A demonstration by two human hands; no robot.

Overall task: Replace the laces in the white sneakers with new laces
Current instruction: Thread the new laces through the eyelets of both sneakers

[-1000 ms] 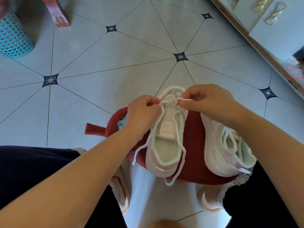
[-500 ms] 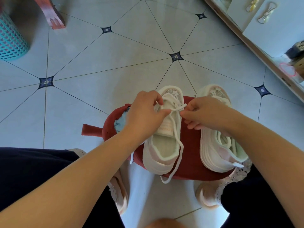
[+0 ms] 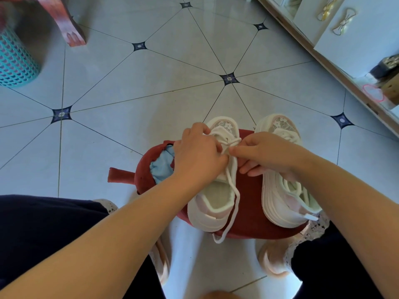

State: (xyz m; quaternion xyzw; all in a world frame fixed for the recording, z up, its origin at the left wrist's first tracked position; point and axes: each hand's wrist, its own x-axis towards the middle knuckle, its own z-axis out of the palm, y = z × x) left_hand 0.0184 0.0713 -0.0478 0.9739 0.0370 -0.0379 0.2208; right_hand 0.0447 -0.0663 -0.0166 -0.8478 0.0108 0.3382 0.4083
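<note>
Two white sneakers stand side by side on a round red stool, toes pointing away from me. My left hand lies over the left side of the left sneaker, fingers curled at its eyelets on the white lace. My right hand pinches the same lace at the middle of that shoe's upper, between thumb and forefinger. One loose lace end trails down past the heel and off the stool's front edge. The right sneaker is laced, with its laces bunched inside the opening.
The stool's red cover is torn at the left, showing light blue padding. A teal plastic basket and a red furniture leg stand at far left. A white cabinet runs along the right. My knees and slippered feet flank the stool.
Both hands have moved down from the toe end to the middle eyelets of the left sneaker. The right sneaker's toe, hidden before by my right hand, now shows.
</note>
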